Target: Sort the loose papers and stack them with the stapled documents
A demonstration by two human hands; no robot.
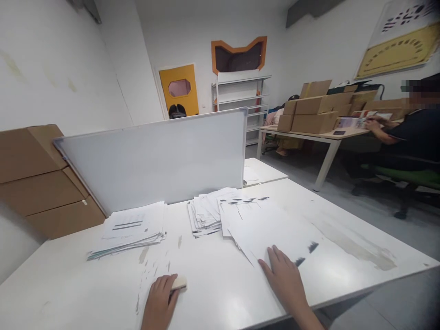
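My left hand [160, 298] is closed around a small cream-coloured block [180, 282] with a dark lower edge, low over the table's near side; its exact kind is unclear. My right hand [286, 278] lies with fingers stretched out on the near edge of a large white paper sheet [271, 231] with dark marks at its edges. Beyond that sheet, a loose, uneven pile of papers [206, 213] sits at the middle of the table. Farther left is a neater stack of printed papers [129, 227]. Nothing in the frame shows the block's hidden end under my fingers.
The white table [206, 284] has grey stains. A whiteboard panel [154, 160] stands along its back, beside stacked cardboard boxes [44, 174] at left. At right, a person [409, 128] sits at another table [302, 134] bearing more boxes. Metal shelves [242, 97] stand behind.
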